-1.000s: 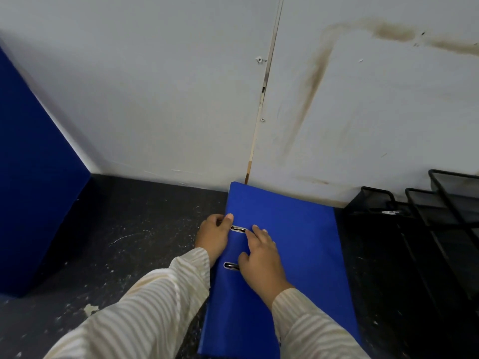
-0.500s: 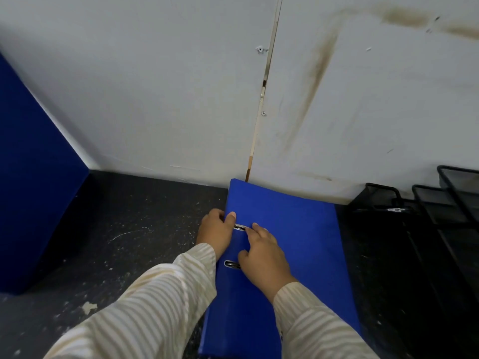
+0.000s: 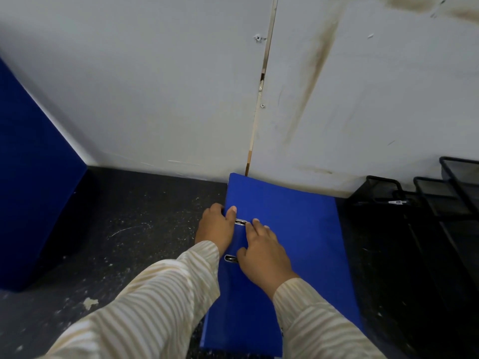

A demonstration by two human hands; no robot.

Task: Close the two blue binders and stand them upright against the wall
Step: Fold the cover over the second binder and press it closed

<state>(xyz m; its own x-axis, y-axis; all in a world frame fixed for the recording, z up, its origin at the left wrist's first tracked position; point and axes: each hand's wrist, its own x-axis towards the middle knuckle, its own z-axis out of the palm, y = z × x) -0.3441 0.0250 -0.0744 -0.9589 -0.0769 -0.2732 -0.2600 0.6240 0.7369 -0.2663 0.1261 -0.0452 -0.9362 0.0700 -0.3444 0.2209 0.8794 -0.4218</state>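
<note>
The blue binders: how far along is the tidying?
One blue binder already stands upright at the left, by the wall. The second binder is shut but lies flat on the dark table, far edge at the wall. The left hand grips its spine edge; the right hand presses on the cover. Left to do: tip it upright against the wall.

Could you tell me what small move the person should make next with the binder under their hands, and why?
Probably tip it up onto its edge against the wall. The binder lies closed and flat on the dark surface, its far end at the wall. The left hand grips its left edge; the right hand rests on top.
</note>
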